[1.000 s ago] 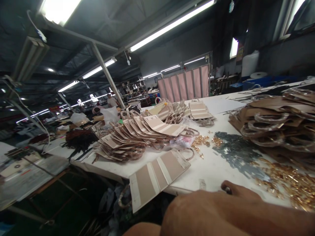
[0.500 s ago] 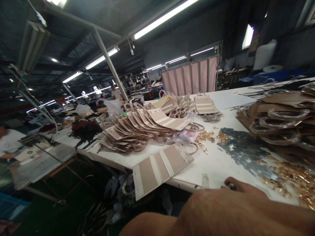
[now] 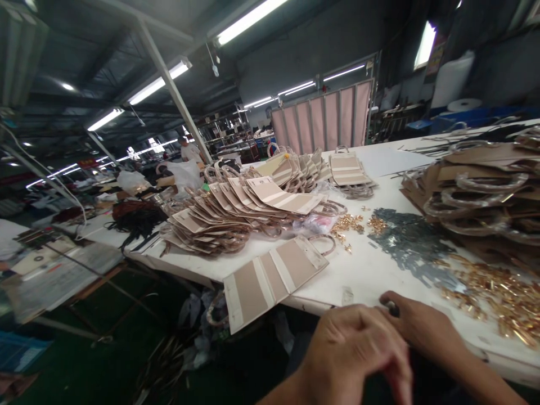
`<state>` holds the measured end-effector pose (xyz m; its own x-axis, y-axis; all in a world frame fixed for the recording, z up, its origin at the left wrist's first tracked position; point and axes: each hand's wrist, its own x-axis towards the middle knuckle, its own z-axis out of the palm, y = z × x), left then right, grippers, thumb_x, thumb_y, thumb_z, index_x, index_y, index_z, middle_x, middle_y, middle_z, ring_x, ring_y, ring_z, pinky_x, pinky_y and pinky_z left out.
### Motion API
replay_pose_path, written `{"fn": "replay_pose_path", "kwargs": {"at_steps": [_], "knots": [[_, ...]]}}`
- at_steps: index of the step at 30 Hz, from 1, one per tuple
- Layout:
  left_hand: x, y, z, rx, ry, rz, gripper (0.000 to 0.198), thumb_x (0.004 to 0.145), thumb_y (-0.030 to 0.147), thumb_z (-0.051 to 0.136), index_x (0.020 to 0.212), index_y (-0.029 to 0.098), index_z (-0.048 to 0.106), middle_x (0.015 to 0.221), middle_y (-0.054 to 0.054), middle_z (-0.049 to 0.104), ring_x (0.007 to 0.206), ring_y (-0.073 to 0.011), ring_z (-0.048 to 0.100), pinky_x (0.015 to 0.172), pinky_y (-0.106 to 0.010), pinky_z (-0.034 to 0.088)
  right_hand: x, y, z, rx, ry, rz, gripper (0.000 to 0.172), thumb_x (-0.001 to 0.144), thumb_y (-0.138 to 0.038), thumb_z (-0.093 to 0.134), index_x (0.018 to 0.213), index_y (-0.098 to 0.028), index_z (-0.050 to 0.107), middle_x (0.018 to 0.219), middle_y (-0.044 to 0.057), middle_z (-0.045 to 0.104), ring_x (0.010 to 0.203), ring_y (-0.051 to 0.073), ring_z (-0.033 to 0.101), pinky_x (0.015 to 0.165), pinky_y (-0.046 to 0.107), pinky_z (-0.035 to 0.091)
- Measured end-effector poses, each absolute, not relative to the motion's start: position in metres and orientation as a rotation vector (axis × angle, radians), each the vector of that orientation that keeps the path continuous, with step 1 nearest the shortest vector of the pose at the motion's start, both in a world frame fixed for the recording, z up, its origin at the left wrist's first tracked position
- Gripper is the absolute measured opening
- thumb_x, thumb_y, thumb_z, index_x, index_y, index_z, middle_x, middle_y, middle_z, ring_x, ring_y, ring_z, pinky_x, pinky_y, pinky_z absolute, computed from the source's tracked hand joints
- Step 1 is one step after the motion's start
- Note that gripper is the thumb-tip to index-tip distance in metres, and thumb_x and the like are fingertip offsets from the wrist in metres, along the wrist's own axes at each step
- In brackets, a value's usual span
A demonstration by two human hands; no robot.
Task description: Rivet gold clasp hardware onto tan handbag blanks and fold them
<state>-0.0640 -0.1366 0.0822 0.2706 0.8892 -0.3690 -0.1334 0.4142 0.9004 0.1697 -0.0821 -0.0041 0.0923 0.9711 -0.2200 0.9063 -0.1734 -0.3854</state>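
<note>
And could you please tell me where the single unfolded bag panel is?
In the head view, the unfolded bag panel is near the middle, jutting off the white table, between the stacked panels and the left hand to its right.

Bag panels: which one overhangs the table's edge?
The lone panel in front of the fanned pile; the others lie heaped on the table.

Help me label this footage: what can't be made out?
Head view:
- Anything in the left hand: hidden by its blurred back.
- What, if anything, the right hand pinches: too small to tell.
- Count of tiny gold metal pieces: too small, overlapping.
- Brown flat panel stack: cut off by right edge.
</note>
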Motion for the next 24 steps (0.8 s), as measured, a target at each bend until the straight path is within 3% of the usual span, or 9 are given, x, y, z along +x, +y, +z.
{"fn": "replay_pose_path", "kwargs": {"at_steps": [3, 4, 7, 11, 16, 18, 21, 24], "knots": [[-0.092, -0.113, 0.032, 0.505, 0.975, 0.981, 0.059, 0.076, 0.073, 0.08, 0.084, 0.016, 0.067, 0.067, 0.001, 0.06, 0.047, -0.0117, 0.055, 0.042, -0.025, 0.048, 0.172, -0.08, -0.011, -2.224, -1.93, 0.667, 0.052, 0.094, -0.063, 0.042, 0.121, -0.028, 0.069, 0.102, 0.009, 0.081, 0.101, 0.037, 0.075, 0.079, 0.042, 0.048], [-0.11, -0.107, 0.013, 0.333, 1.098, 1.06, 0.051, 0.084, 0.064, 0.078, 0.093, 0.015, 0.067, 0.069, 0.001, 0.061, 0.046, -0.0105, 0.055, 0.041, -0.022, 0.046, 0.173, -0.079, -0.015, -2.223, -1.931, 0.657, 0.053, 0.094, -0.065, 0.042, 0.121, -0.029, 0.069, 0.101, 0.009, 0.081, 0.1, 0.037, 0.076, 0.078, 0.042, 0.048], [-0.175, -0.094, -0.028, 0.016, 1.306, 1.297, 0.034, 0.104, 0.046, 0.061, 0.117, 0.014, 0.062, 0.085, -0.004, 0.07, 0.057, -0.0132, 0.066, 0.05, -0.024, 0.054, 0.176, -0.079, -0.026, -2.215, -1.93, 0.623, 0.054, 0.092, -0.068, 0.043, 0.118, -0.03, 0.07, 0.098, 0.009, 0.081, 0.095, 0.037, 0.076, 0.074, 0.041, 0.048], [-0.232, -0.079, -0.036, 0.004, 1.207, 1.539, 0.019, 0.105, 0.03, 0.061, 0.116, 0.015, 0.064, 0.082, -0.005, 0.073, 0.061, -0.0169, 0.071, 0.056, -0.027, 0.061, 0.18, -0.078, -0.029, -2.231, -1.901, 0.64, 0.055, 0.09, -0.071, 0.045, 0.117, -0.031, 0.071, 0.099, 0.009, 0.081, 0.093, 0.038, 0.076, 0.075, 0.043, 0.049], [-0.224, -0.071, -0.021, -0.053, 1.071, 1.529, 0.009, 0.101, 0.014, 0.061, 0.107, 0.011, 0.066, 0.079, -0.009, 0.075, 0.06, -0.0175, 0.073, 0.056, -0.026, 0.063, 0.166, -0.076, 0.0, -2.048, -1.751, 0.894, 0.052, 0.086, -0.07, 0.055, 0.103, -0.027, 0.078, 0.095, 0.009, 0.08, 0.092, 0.034, 0.073, 0.084, 0.041, 0.051], [-0.213, -0.078, -0.016, -0.077, 1.007, 1.553, 0.009, 0.1, 0.011, 0.062, 0.107, 0.011, 0.066, 0.082, -0.009, 0.076, 0.062, -0.0177, 0.074, 0.058, -0.026, 0.064, 0.144, -0.077, 0.013, -1.87, -1.553, 1.119, 0.054, 0.087, -0.071, 0.058, 0.102, -0.023, 0.079, 0.09, 0.008, 0.08, 0.074, 0.026, 0.07, 0.074, 0.035, 0.051], [-0.205, -0.097, -0.011, -0.101, 0.94, 1.517, 0.009, 0.1, 0.014, 0.063, 0.106, 0.012, 0.069, 0.084, -0.01, 0.079, 0.064, -0.0184, 0.076, 0.059, -0.026, 0.064, 0.094, -0.078, 0.018, -1.62, -1.053, 1.49, 0.062, 0.084, -0.072, 0.065, 0.107, -0.016, 0.075, 0.079, 0.007, 0.076, 0.044, 0.014, 0.049, 0.05, 0.029, 0.042], [-0.208, -0.121, -0.011, 0.056, 0.934, 1.32, 0.015, 0.096, 0.028, 0.073, 0.104, 0.016, 0.074, 0.081, -0.009, 0.078, 0.072, -0.0238, 0.078, 0.063, -0.03, 0.065, 0.046, -0.075, 0.009, -1.4, -0.669, 1.674, 0.063, 0.082, -0.074, 0.07, 0.102, -0.015, 0.069, 0.059, 0.0, 0.064, 0.041, 0.011, 0.044, 0.042, 0.022, 0.035]]}}
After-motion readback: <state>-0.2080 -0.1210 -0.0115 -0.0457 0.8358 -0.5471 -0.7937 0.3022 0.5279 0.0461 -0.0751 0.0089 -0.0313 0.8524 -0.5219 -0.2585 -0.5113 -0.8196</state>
